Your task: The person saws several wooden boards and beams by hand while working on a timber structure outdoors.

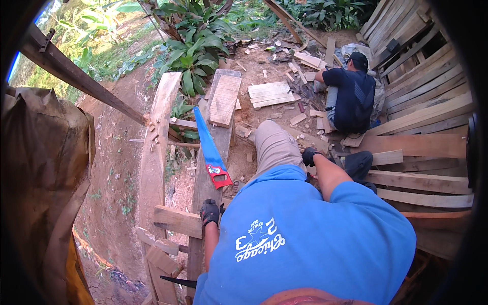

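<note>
My left hand (209, 211), in a dark glove, is at the near end of a long weathered plank (207, 175), beside a short wooden block (178, 221). Its fingers are curled; what they grip, if anything, is hidden. On the plank lies a handsaw (211, 147) with a blue blade and red handle, its handle toward me. A loose short board (225, 101) rests at the plank's far end. My right hand (309, 156), also gloved, is beside my bent knee (277, 145). It looks closed, and its contents cannot be made out.
A person in dark clothes (351, 96) crouches at the far right beside stacked boards (422, 112). Offcuts and flat boards (272, 94) litter the dirt. A long curved slab (160, 132) runs left of the plank. A brown tarp (46, 178) hangs at the left; a slanting beam (86, 76) crosses behind.
</note>
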Demonstrator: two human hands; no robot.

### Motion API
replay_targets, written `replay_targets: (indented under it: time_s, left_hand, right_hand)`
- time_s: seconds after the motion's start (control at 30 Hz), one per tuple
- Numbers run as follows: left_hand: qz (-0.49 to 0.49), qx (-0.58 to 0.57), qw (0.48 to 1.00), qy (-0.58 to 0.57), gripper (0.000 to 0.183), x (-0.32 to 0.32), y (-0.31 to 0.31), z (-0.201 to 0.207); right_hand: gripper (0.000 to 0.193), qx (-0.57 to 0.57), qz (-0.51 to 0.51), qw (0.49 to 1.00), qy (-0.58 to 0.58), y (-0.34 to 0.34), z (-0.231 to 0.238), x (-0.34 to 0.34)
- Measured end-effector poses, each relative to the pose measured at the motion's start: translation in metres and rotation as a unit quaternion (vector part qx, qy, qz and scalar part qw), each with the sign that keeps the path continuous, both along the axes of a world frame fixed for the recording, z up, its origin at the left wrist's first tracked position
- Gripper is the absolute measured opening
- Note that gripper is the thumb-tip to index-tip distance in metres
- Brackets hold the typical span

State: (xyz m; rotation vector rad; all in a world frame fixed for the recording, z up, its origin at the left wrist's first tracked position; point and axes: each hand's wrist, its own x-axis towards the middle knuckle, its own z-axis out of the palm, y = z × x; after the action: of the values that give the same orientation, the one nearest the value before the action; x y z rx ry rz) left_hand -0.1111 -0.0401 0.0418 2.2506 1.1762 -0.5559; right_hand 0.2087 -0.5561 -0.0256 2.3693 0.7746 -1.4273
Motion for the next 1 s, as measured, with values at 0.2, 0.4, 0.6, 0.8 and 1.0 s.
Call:
replay_targets:
  time_s: [0.2, 0.4, 0.6, 0.8, 1.0]
  left_hand:
    - [-0.032, -0.047, 0.998, -0.006, 0.027, 0.017, -0.013, 0.007]
    - [-0.049, -0.062, 0.997, 0.01, 0.036, -0.012, 0.01, -0.026]
    - [-0.058, -0.03, 0.997, -0.042, 0.027, -0.01, -0.002, -0.021]
    - [-0.058, -0.011, 0.998, -0.006, 0.026, -0.004, 0.003, -0.011]
    - [-0.153, 0.002, 0.988, 0.016, 0.035, 0.01, 0.004, -0.002]
  right_hand:
    - [0.035, -0.003, 0.086, 0.993, -0.08, -0.034, -0.039, 0.021]
    - [0.039, -0.021, -0.186, 0.978, -0.094, 0.03, 0.018, 0.011]
    - [0.045, 0.02, -0.428, 0.889, -0.163, 0.032, 0.057, -0.005]
    - [0.047, 0.019, -0.454, 0.869, -0.195, 0.051, 0.086, -0.012]
    - [0.045, 0.024, -0.455, 0.86, -0.228, 0.042, 0.087, -0.018]
